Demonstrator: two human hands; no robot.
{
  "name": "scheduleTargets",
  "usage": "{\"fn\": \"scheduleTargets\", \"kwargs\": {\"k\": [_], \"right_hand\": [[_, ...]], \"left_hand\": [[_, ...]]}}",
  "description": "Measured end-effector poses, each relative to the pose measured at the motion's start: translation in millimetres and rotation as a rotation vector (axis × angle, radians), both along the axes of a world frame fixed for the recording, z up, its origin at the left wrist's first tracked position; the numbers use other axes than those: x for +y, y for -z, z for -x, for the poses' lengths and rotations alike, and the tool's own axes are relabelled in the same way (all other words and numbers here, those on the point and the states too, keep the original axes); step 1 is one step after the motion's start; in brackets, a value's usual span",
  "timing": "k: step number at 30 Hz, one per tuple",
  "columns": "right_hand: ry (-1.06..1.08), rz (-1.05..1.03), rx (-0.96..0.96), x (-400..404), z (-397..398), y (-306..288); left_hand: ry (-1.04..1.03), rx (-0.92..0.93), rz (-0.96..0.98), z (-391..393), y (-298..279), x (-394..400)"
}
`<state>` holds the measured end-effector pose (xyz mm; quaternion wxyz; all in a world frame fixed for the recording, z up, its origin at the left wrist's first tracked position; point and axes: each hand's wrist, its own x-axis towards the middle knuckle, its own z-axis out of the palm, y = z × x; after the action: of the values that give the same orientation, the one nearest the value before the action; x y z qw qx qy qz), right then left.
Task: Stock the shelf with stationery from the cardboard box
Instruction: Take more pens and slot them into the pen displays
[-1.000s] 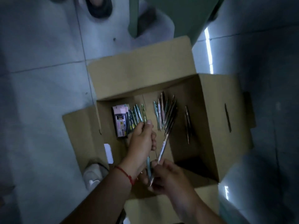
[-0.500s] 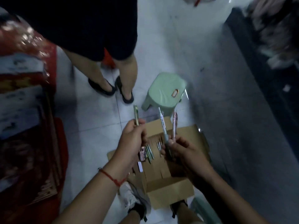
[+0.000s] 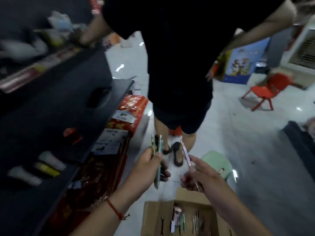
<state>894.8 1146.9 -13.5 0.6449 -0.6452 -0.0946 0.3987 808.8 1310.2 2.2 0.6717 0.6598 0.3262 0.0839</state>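
Several slim pens (image 3: 189, 218) lie loose in our brown cardboard box (image 3: 153, 217); our left hand (image 3: 148, 167) grips two pens (image 3: 157, 155), right hand (image 3: 202, 176) pinches one pen (image 3: 185, 154).

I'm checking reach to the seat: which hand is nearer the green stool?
Right. The right hand, holding a white pen, is just left of the green stool; the left hand, gripping greenish pens, is farther left.

Hands in view: two, left hand (image 3: 150, 165) and right hand (image 3: 202, 178). Pens in left hand: two (image 3: 158, 150), possibly more, blurred. Pens in right hand: one (image 3: 185, 155). Cardboard box (image 3: 153, 217): one; loose pens inside (image 3: 196, 220), several, too blurred to count. Green stool (image 3: 216, 160): one. Red chair (image 3: 269, 89): one.
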Motion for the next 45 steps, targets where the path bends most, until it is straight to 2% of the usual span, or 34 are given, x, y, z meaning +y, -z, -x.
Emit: {"fn": "scheduleTargets", "kwargs": {"k": [7,10,12,15,17,20,22,23,26,29,31,33,39,45], "right_hand": [[-0.396,-0.114,0.252,56,58,-44],[-0.564,-0.089,0.227,87,105,-52],[-0.682,-0.073,0.157,106,143,-62],[-0.887,-0.078,-0.034,133,206,-80],[-1.008,-0.092,-0.280,153,250,-90],[-1.123,-0.143,-0.699,188,319,-106],[-1.173,-0.178,-0.839,212,370,-117],[-1.180,-0.206,-0.812,223,396,-123],[-1.202,-0.313,-0.562,256,475,-142],[-1.232,-0.430,-0.168,287,542,-161],[-1.189,-0.497,0.073,309,578,-173],[-1.123,-0.549,0.212,334,607,-184],[-1.113,-0.619,0.323,411,671,-196],[-1.123,-0.596,0.467,484,719,-192]], "left_hand": [[-0.303,-0.021,0.135,152,-36,1],[-0.418,-0.013,0.164,218,-49,-1],[-0.473,-0.006,0.113,264,-56,1],[-0.524,-0.008,-0.032,335,-64,7],[-0.566,0.019,-0.151,383,-70,12],[-0.589,0.160,-0.454,458,-75,23],[-0.583,0.246,-0.645,512,-81,28],[-0.578,0.300,-0.725,538,-86,31],[-0.570,0.514,-0.933,614,-107,41],[-0.564,0.752,-1.192,683,-122,61],[-0.567,0.846,-1.286,722,-129,76],[-0.554,0.887,-1.329,751,-135,91],[-0.615,0.948,-1.347,813,-140,142],[-0.688,1.005,-1.474,851,-131,189]]}}
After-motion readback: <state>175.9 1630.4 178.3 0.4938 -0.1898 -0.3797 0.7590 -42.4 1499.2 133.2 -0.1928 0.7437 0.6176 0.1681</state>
